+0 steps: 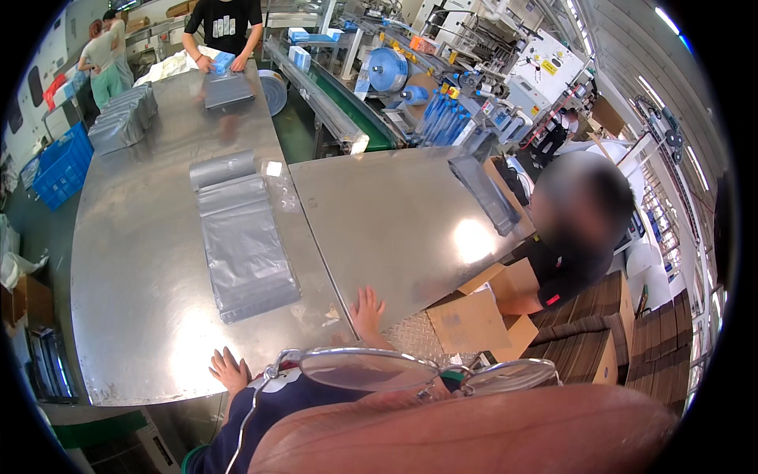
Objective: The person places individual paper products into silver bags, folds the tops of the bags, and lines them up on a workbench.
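My left hand (228, 369) rests on the near edge of a long steel table (134, 276), fingers apart and holding nothing. My right hand (367, 308) lies flat on the table's near edge further right, also with nothing in it, where a second steel tabletop (395, 221) joins. Ahead of both hands a row of overlapping flat grey plastic bags (243, 245) lies on the steel. A pair of glasses (410, 370) and my dark blue sleeve (268, 411) fill the bottom of the view.
At the right a person in black bends over an open cardboard box (472, 320), beside stacks of flat cardboard (600, 332). More grey bags (483, 189) and stacks of them (122, 118) lie around. Another person (225, 24) works at the far end. A blue crate (61, 167) stands left, and a conveyor machine (387, 71) behind.
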Demonstrator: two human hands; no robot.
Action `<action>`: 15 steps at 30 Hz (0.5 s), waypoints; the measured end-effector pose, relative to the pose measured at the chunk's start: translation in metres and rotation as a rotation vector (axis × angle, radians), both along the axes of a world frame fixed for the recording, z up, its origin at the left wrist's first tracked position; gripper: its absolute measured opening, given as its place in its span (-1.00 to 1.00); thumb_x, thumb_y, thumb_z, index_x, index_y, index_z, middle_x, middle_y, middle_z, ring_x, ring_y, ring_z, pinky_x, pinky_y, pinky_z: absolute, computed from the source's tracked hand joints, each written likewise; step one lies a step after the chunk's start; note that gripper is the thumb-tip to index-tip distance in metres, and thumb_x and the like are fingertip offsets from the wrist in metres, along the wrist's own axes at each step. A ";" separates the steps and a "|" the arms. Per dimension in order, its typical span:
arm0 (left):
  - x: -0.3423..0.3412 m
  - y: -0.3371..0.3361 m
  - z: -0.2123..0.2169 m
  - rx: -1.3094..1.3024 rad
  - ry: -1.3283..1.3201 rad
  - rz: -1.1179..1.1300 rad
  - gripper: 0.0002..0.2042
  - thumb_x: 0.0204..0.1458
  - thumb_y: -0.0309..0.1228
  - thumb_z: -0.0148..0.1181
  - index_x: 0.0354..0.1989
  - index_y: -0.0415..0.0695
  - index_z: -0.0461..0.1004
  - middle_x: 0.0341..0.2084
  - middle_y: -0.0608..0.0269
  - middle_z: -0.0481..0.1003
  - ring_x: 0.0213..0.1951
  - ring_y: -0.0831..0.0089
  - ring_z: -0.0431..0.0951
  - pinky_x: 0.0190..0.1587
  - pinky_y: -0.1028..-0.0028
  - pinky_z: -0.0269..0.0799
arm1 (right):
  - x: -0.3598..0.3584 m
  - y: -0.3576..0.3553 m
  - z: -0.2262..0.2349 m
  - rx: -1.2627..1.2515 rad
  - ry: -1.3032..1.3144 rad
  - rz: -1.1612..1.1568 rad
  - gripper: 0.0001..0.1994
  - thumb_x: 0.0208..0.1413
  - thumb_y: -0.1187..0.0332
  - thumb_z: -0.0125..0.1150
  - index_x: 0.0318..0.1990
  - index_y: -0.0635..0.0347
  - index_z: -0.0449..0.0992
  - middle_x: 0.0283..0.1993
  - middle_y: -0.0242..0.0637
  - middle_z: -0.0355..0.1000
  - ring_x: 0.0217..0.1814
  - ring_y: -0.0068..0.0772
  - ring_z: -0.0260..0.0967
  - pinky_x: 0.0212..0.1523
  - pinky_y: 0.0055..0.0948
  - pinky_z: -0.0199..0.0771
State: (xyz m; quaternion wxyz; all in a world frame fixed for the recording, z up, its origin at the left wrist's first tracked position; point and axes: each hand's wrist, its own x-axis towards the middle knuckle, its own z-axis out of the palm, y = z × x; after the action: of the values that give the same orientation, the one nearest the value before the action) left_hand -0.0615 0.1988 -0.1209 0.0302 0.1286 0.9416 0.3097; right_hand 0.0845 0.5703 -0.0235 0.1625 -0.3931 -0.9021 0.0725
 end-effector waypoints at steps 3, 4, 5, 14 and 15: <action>-0.005 -0.004 -0.023 0.185 -0.024 0.010 -0.41 -0.25 -0.23 0.06 0.04 -0.04 0.06 0.03 0.01 -0.01 0.07 0.08 -0.05 0.06 0.01 -0.27 | -0.002 0.000 0.001 0.008 -0.015 -0.004 -0.51 -0.10 0.22 -0.07 0.04 0.09 0.08 0.14 -0.20 -0.06 0.20 -0.28 -0.18 0.08 0.07 -0.34; -0.006 -0.001 -0.015 0.112 -0.036 0.016 -0.42 -0.25 -0.23 0.06 0.03 -0.05 0.06 0.03 0.01 0.00 0.07 0.09 -0.05 0.06 0.02 -0.26 | -0.002 0.000 0.000 0.009 -0.010 -0.002 -0.51 -0.10 0.22 -0.07 0.04 0.09 0.08 0.14 -0.20 -0.06 0.20 -0.28 -0.18 0.08 0.07 -0.34; -0.003 0.014 0.024 -0.051 -0.051 0.019 -0.42 -0.24 -0.23 0.05 0.03 -0.06 0.06 0.03 0.00 0.00 0.07 0.10 -0.04 0.05 0.02 -0.26 | 0.001 0.002 -0.002 0.009 -0.009 -0.012 -0.51 -0.10 0.22 -0.06 0.04 0.09 0.08 0.13 -0.20 -0.06 0.20 -0.28 -0.18 0.08 0.06 -0.34; -0.071 0.010 -0.053 0.040 0.289 -0.004 -0.45 -0.15 -0.26 -0.01 0.04 -0.18 0.02 0.03 0.03 0.01 0.08 0.17 -0.02 0.00 0.07 -0.13 | -0.027 0.017 0.012 -0.255 0.269 -0.116 -0.42 -0.24 0.38 0.06 0.05 0.09 0.06 -0.01 -0.14 0.10 0.05 -0.16 0.03 0.02 -0.12 -0.05; -0.080 0.039 -0.022 0.227 0.307 0.112 -0.46 -0.14 -0.26 -0.03 0.04 -0.19 0.01 0.04 0.03 0.00 0.08 0.17 -0.03 -0.01 0.07 -0.12 | -0.032 0.026 0.013 -0.251 0.276 -0.111 -0.41 -0.24 0.40 0.06 0.05 0.10 0.05 -0.02 -0.13 0.11 0.03 -0.14 0.05 0.01 -0.16 0.00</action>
State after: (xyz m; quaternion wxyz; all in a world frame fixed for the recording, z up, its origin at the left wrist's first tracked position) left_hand -0.1412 0.2375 -0.1431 -0.1456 0.1242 0.9000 0.3917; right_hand 0.0525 0.5968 -0.0104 0.2383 -0.4459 -0.8319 0.2287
